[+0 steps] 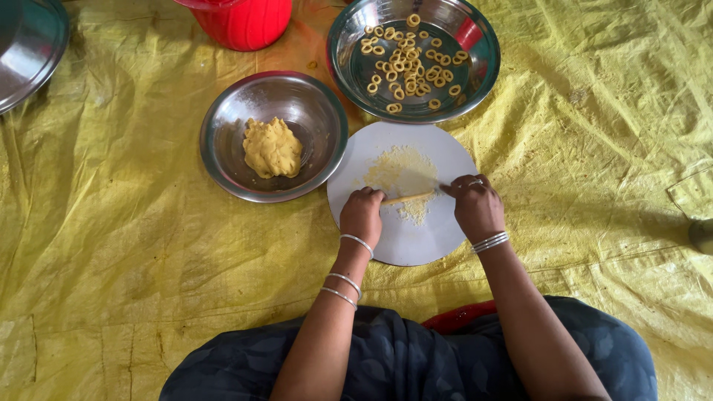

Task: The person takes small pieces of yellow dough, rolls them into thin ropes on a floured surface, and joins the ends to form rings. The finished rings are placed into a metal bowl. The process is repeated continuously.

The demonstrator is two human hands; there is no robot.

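Dozens of rings (405, 63) fill the 12 o'clock bowl (483, 74); left hand (362, 215) and right hand (477, 208) pinch a strip (408, 197); dough (272, 148) remains at 10 o'clock

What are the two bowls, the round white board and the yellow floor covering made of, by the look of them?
Both bowls look like polished steel: grey, with mirror-like reflections. The round board is smooth and matte white, maybe plastic or stone; unclear. The yellow sheet looks like plastic tarpaulin: creased, slightly shiny.

Glossy steel bowls (273, 137), a smooth matt round board (405, 241), crinkled yellow plastic sheet (111, 245).
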